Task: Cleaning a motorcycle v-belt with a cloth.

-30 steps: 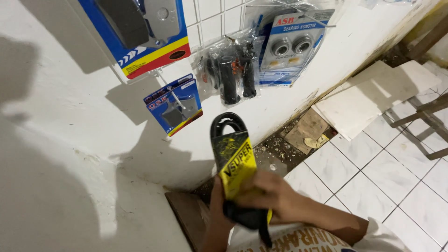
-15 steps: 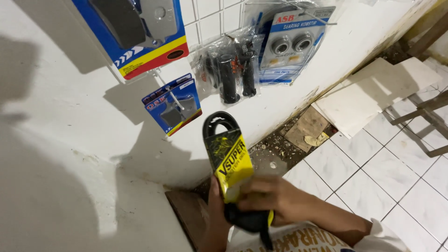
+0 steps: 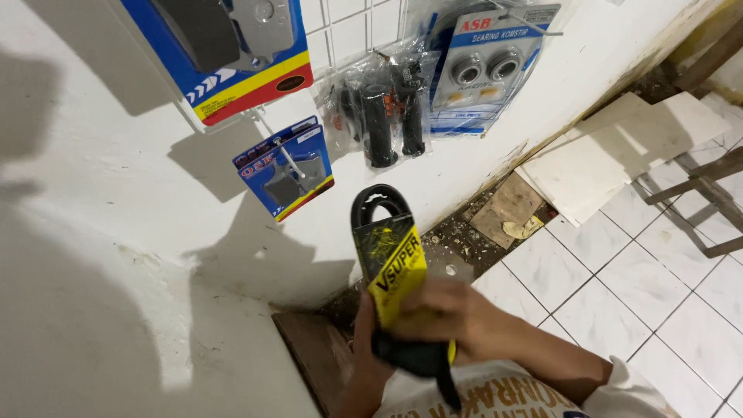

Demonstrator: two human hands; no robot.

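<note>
Both hands are gripping a black rubber drive belt (image 3: 370, 210) in a yellow cardboard sleeve (image 3: 396, 267), holding it upright in front of the white wall (image 3: 155, 232). The right hand (image 3: 449, 313) is wrapping its fingers around the lower end of the sleeve from the front. The left hand (image 3: 364, 340) is closing on the belt from behind, near its bottom loop, though its fingertips are hidden.

The belt's top loop is standing free below the wire display grid (image 3: 340, 31), apart from the goods hanging there: a blue brake pad pack (image 3: 288, 166), a bag of black handlebar grips (image 3: 383, 108) and a bearing pack (image 3: 484, 66).

In my judgement, the main risk is the sleeve sliding along the smooth rubber, since the right hand is squeezing cardboard rather than belt; the belt could then drop towards the brown cardboard box (image 3: 480, 391) or the tiled floor (image 3: 619, 271). Lifting the loop carelessly could also be knocking the brake pad pack off its hook (image 3: 272, 138).
</note>
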